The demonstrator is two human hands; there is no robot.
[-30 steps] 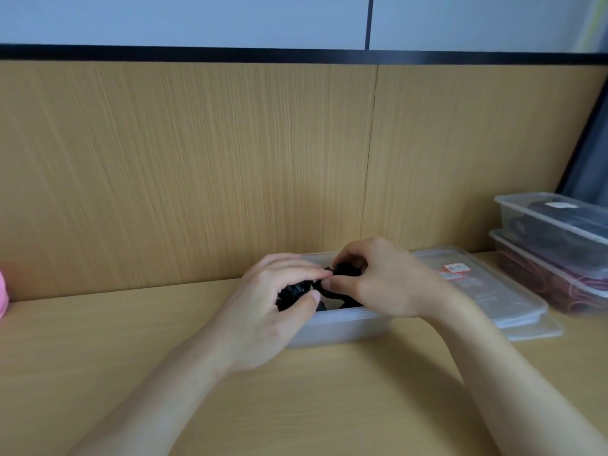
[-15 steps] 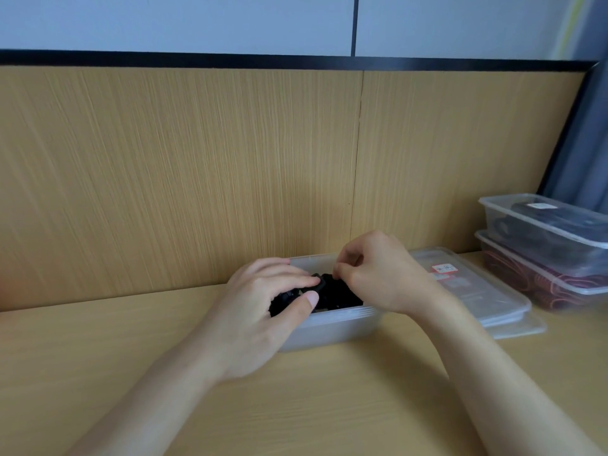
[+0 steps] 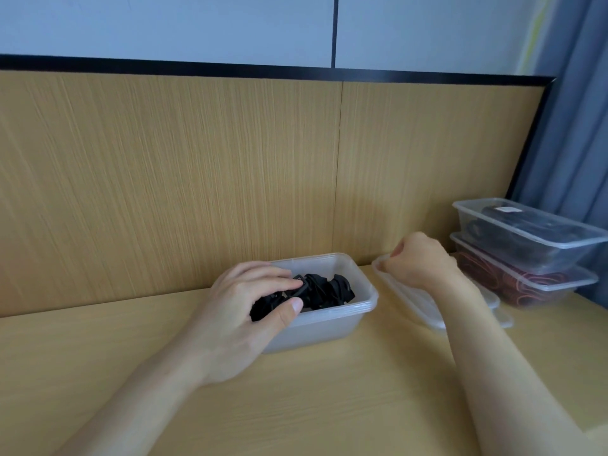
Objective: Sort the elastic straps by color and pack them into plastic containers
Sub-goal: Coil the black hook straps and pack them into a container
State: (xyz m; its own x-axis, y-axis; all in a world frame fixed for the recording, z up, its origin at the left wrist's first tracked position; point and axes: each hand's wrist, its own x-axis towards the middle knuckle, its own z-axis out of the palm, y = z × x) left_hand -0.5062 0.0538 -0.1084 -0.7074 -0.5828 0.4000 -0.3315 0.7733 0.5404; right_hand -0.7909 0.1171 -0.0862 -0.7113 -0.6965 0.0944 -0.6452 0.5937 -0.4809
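An open clear plastic container (image 3: 332,320) stands on the wooden table with a bundle of black elastic straps (image 3: 324,287) inside. My left hand (image 3: 250,307) lies over the container's left end, fingers and thumb curled round the black straps. My right hand (image 3: 418,261) is to the right of the container, over a clear lid (image 3: 411,297) lying on the table, and its curled fingers pinch the lid's far left corner.
Two lidded containers are stacked at the far right: the upper container (image 3: 526,235) holds black straps, the lower container (image 3: 533,281) red ones. A wooden wall panel (image 3: 197,176) backs the table. A blue curtain (image 3: 575,126) hangs at the right.
My right hand has left the black straps in the container and moved right to the lid's corner. My left hand stays on the straps. The camera view has shifted left.
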